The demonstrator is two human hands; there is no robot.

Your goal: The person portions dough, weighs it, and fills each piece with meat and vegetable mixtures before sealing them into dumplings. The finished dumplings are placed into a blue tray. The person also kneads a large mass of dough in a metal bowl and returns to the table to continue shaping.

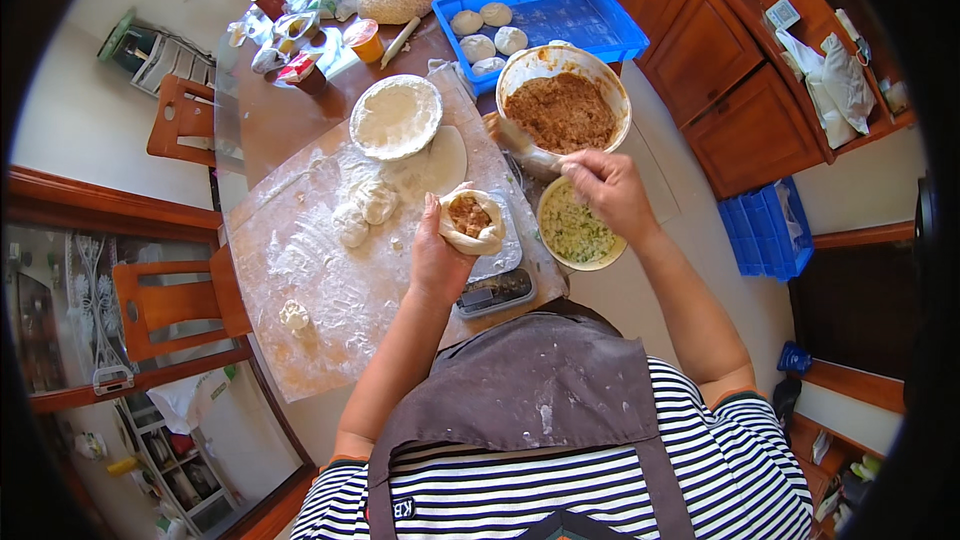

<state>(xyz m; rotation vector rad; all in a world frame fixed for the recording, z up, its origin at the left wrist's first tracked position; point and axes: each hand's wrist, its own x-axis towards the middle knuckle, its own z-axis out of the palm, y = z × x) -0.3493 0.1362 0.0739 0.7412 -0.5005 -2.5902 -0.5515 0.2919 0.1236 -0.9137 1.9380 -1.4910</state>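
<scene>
My left hand point(439, 259) cups a dough wrapper point(480, 241) whose raised rim surrounds a brown meat filling point(469, 216). In my right hand point(611, 191) is the handle of a spatula point(534, 159), with brown filling smeared on its far end. The spatula crosses the near left side of a white tub point(625, 116) of brown meat filling point(561, 111). Below my right hand stands a tub of chopped pale green vegetables point(576, 223). A kitchen scale point(495, 292) with a pale, floury tray lies beneath the filled wrapper, close to my apron.
Left of my hands, dough lumps point(366, 208) and a flat dough round point(448, 157) rest on the floured board point(300, 255), near a bowl of flour point(396, 118). A blue tray point(607, 26) behind holds several round buns point(478, 47). A rolling pin point(401, 43) lies by an orange cup point(364, 41).
</scene>
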